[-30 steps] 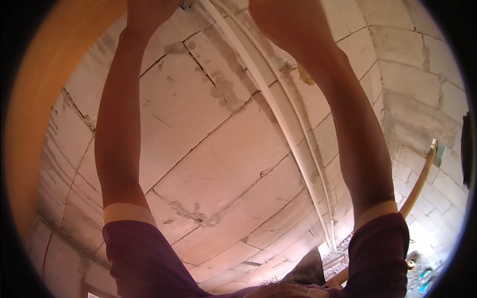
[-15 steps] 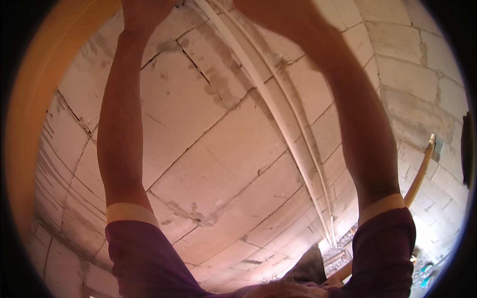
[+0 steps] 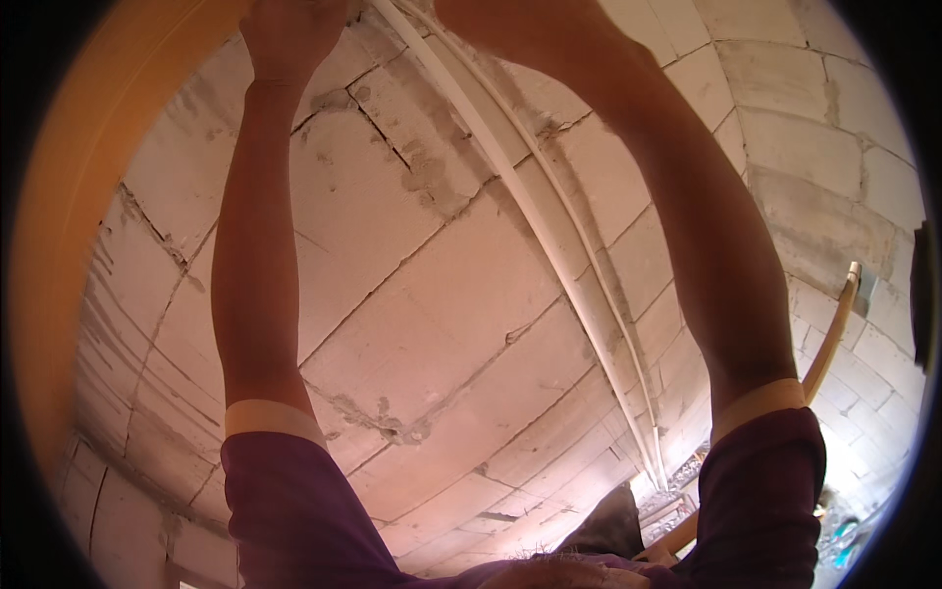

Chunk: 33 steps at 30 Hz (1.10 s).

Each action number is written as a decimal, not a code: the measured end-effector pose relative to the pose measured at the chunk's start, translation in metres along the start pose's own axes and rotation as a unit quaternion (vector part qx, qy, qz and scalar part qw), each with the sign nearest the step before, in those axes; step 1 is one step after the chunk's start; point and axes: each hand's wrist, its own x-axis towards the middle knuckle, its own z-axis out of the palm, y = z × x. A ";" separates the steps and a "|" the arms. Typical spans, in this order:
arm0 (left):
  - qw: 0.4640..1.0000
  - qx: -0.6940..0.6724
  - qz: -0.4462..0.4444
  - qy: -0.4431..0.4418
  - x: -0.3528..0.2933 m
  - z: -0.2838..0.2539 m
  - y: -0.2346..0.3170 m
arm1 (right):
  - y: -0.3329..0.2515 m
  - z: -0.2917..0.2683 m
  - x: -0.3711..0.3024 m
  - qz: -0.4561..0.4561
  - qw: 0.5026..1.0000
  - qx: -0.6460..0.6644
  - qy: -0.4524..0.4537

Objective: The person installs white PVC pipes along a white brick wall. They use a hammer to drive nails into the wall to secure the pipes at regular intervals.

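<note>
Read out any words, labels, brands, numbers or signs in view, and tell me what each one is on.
None can be read.
The block wall shows only seams, cracks and smears; the long pale strip and the purple left sleeve show no lettering.
The blue-green item at lower right is too small and blurred to tell.

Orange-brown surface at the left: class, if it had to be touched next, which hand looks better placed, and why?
Probably the left hand: it appears right beside the orange-brown surface, while the right hand sits beyond the pale strips. Actual contact is unclear.
</note>
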 end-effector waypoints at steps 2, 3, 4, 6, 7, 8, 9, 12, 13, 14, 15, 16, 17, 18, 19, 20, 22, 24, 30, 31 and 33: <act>0.989 0.123 -0.080 0.015 -0.007 -0.013 -0.007 | -0.021 -0.019 -0.011 0.064 0.997 0.017 -0.027; 0.976 0.182 -0.117 0.027 -0.007 -0.020 -0.011 | -0.033 -0.032 -0.016 0.092 0.995 0.022 -0.038; 0.984 0.112 -0.128 0.063 -0.014 -0.026 -0.019 | -0.044 -0.047 -0.023 0.124 0.991 0.027 -0.045; 0.981 -0.030 -0.137 0.131 -0.023 -0.030 -0.037 | -0.055 -0.066 -0.031 0.190 0.980 0.030 -0.051; 0.985 -0.029 -0.097 0.141 -0.024 -0.027 -0.036 | -0.057 -0.073 -0.035 0.223 0.973 0.017 -0.055; 0.987 -0.027 -0.056 0.151 -0.025 -0.026 -0.036 | -0.057 -0.075 -0.037 0.258 0.964 -0.007 -0.058; 0.987 -0.024 -0.016 0.160 -0.027 -0.025 -0.036 | -0.051 -0.078 -0.044 0.253 0.966 -0.030 -0.049; 0.992 0.054 -0.030 0.106 -0.002 -0.055 -0.005 | -0.021 -0.088 -0.076 0.146 0.985 -0.088 -0.005; 0.995 -0.041 -0.012 0.096 0.002 -0.061 -0.013 | -0.032 -0.087 -0.081 0.150 0.985 -0.085 0.003; 0.987 -0.138 0.007 0.085 0.012 -0.059 -0.026 | -0.045 -0.090 -0.087 0.155 0.984 -0.086 0.014; 0.969 -0.235 0.026 0.073 0.021 -0.058 -0.040 | -0.050 -0.090 -0.089 0.163 0.983 -0.085 0.015; 0.976 -0.201 0.040 0.071 0.023 -0.052 -0.050 | -0.055 -0.093 -0.089 0.172 0.981 -0.088 0.017; 0.982 -0.167 0.054 0.068 0.019 -0.046 -0.058 | -0.057 -0.094 -0.090 0.185 0.979 -0.089 0.008; 0.987 -0.132 0.067 0.065 0.016 -0.043 -0.065 | -0.057 -0.093 -0.090 0.189 0.978 -0.087 0.006; 0.995 -0.084 0.046 0.042 0.012 -0.039 -0.055 | -0.057 -0.093 -0.090 0.195 0.977 -0.089 0.003; 0.999 -0.036 0.024 0.017 0.004 -0.033 -0.033 | -0.056 -0.092 -0.091 0.193 0.977 -0.089 0.006; 1.000 0.025 -0.006 -0.015 -0.002 -0.031 -0.015 | -0.057 -0.088 -0.092 0.188 0.978 -0.091 0.016; 0.998 0.049 -0.023 -0.031 -0.006 -0.030 -0.012 | -0.057 -0.083 -0.092 0.193 0.977 -0.088 0.012; 0.989 0.132 0.025 -0.065 0.003 -0.018 0.021 | -0.027 -0.081 -0.081 0.164 0.982 -0.088 -0.020; 0.984 0.151 0.069 -0.059 0.004 -0.018 0.017 | -0.032 -0.078 -0.080 0.148 0.986 -0.074 0.020; 0.970 0.182 0.157 -0.044 0.006 -0.013 0.009 | -0.047 -0.068 -0.076 0.117 0.987 -0.042 0.099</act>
